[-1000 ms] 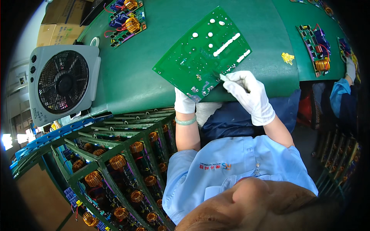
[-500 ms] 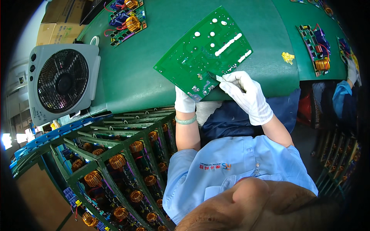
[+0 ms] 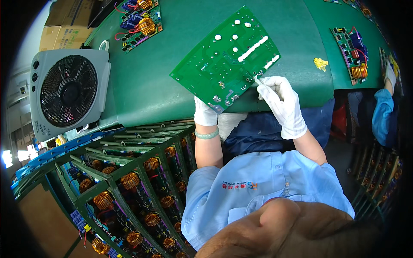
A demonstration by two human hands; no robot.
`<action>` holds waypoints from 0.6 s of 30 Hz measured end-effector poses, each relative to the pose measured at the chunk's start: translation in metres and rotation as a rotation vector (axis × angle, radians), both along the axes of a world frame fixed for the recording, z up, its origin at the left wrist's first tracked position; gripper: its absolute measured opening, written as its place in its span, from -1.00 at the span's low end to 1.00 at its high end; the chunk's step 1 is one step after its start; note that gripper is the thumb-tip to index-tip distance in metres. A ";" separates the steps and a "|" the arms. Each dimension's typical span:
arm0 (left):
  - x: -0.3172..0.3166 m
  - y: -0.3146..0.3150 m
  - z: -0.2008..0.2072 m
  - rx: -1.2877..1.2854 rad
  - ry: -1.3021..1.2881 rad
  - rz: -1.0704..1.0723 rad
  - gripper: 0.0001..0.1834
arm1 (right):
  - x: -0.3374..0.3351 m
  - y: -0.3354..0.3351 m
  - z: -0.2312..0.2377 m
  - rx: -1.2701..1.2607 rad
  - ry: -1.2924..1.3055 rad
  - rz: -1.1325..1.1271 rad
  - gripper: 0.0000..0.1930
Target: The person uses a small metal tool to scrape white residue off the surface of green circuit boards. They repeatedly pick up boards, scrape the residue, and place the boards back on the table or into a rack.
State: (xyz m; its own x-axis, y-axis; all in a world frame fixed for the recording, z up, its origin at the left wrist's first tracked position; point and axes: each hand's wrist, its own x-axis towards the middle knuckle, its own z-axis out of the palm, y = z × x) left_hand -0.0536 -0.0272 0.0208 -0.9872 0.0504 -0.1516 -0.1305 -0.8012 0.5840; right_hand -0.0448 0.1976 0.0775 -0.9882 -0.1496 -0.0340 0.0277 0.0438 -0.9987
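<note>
Electronics assembly workshop: green-matted workbench [image 3: 172,86] with populated circuit boards [image 3: 140,17] at its far edge, a grey box fan [image 3: 69,92] at its left end, racks of coil-fitted boards [image 3: 137,189] below its front.

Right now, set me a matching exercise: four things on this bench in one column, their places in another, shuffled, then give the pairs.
Things:
1. green circuit board
2. grey box fan
3. yellow scrap
4. rack of boards with copper coils

Places:
A. far left, at the table's edge
B. on the mat, right of the hands
C. gripped by both gloved hands
D. below the table, lower left

Pairs: 1-C, 2-A, 3-B, 4-D
</note>
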 end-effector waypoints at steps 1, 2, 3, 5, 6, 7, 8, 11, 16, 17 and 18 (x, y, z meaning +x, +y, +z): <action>-0.001 0.000 -0.003 0.004 -0.001 0.000 -0.36 | 0.001 0.004 0.001 -0.021 -0.029 -0.013 -0.79; 0.001 -0.004 -0.003 -0.006 -0.004 0.008 -0.36 | 0.002 0.007 0.002 -0.042 -0.058 -0.028 -0.79; 0.000 -0.005 -0.005 0.001 -0.010 0.015 -0.37 | 0.000 0.015 0.004 -0.022 -0.105 -0.046 -0.79; 0.000 -0.008 -0.012 0.013 -0.024 0.039 -0.37 | -0.003 0.036 0.013 0.039 -0.202 -0.100 -0.76; 0.003 -0.011 -0.013 0.012 -0.027 0.056 -0.37 | -0.006 0.048 0.018 0.106 -0.225 -0.169 -0.74; 0.003 -0.013 -0.015 0.016 -0.032 0.065 -0.37 | -0.010 0.060 0.022 0.171 -0.246 -0.242 -0.71; 0.002 -0.013 -0.017 0.023 -0.035 0.066 -0.37 | -0.014 0.071 0.026 0.233 -0.267 -0.316 -0.68; -0.002 -0.013 -0.021 0.043 -0.040 0.068 -0.38 | -0.025 0.110 0.029 0.442 -0.264 -0.478 -0.61; -0.005 -0.012 -0.025 0.054 -0.043 0.067 -0.38 | -0.033 0.145 0.013 0.573 -0.199 -0.510 -0.62; -0.005 -0.012 -0.026 0.053 -0.042 0.062 -0.38 | -0.035 0.146 0.014 0.610 -0.187 -0.506 -0.63; -0.005 -0.013 -0.025 0.052 -0.043 0.065 -0.39 | -0.036 0.147 0.011 0.625 -0.189 -0.497 -0.63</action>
State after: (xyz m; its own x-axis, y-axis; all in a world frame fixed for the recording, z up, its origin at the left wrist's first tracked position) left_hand -0.0586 -0.0403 -0.0046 -0.9813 -0.0048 -0.1925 -0.1012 -0.8379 0.5364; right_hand -0.0808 0.3445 0.0888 -0.9033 0.4062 -0.1383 0.3557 0.5286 -0.7707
